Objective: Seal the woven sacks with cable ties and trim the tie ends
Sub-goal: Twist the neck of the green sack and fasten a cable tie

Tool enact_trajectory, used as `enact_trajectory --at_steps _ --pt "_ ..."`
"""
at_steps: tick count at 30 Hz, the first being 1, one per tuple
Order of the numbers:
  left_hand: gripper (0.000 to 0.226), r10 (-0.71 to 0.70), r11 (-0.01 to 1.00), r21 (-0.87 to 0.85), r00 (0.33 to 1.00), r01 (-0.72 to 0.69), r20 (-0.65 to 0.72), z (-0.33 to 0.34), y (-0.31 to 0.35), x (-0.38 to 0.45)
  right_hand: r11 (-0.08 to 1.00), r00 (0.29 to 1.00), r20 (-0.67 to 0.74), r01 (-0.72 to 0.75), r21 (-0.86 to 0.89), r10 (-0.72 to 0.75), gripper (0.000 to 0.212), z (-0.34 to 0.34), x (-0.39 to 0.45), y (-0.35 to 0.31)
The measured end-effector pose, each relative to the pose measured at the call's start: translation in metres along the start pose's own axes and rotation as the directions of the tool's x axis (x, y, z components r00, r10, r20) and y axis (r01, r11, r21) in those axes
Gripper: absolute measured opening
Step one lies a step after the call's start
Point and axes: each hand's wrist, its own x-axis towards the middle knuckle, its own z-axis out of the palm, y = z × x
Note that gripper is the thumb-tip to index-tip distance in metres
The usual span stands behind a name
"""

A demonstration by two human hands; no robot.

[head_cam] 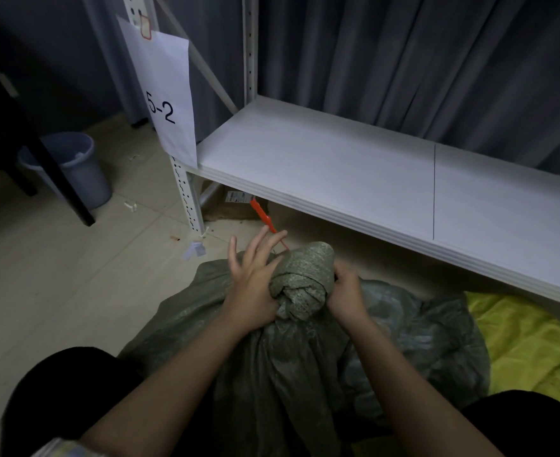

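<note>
- The sack [292, 351], dark green and woven, sits on the floor [58, 291] between your knees, its mouth gathered into a twisted neck [305, 282] that stands up in front of the shelf [354, 179].
- An orange tie [265, 217] pokes up and away from the neck, its far end reaching under the shelf edge.
- Your left hand [255, 285] presses the neck from the left with its palm and thumb; the fingers are spread wide, so this grip is apart and not clamped.
- Your right hand [346, 291] is wrapped around the right side of the neck, grip clamped on the sack.
- A yellow-green sack [529, 338] lies flat on the floor to the right, partly under the shelf.
- A sheet marked "5-2" [170, 94] hangs on the shelf post.
- A grey bin [74, 166] stands well apart at the left, with small scraps [194, 249] on the floor nearby.
</note>
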Motion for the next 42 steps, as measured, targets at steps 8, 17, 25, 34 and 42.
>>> enact_trajectory --at_steps 8,17,25,34,42 --pt "0.057 0.018 0.981 0.195 0.999 -0.024 0.030 -0.010 0.001 0.006 0.998 0.998 0.057 -0.019 -0.053 0.022 0.040 -0.002 0.003 0.003" --pt "0.047 -0.012 0.978 0.208 1.000 0.014 -0.008 -0.010 0.003 0.008 0.999 0.999 0.016 -0.031 0.011 0.031 0.043 0.003 0.003 0.000" --pt "0.061 -0.101 0.972 0.220 0.993 0.085 0.066 -0.011 0.007 0.011 0.966 0.993 -0.084 -0.101 -0.238 0.083 0.016 0.004 0.003 0.021" --pt "0.055 -0.080 0.963 0.261 0.997 0.071 0.023 -0.005 0.003 0.009 0.965 0.999 -0.038 0.005 -0.262 -0.015 0.023 -0.008 0.018 0.014" --pt "0.054 -0.095 0.946 0.316 0.994 0.073 0.054 -0.010 0.006 0.012 0.967 0.995 -0.013 0.092 -0.239 -0.098 0.019 -0.005 0.028 0.014"
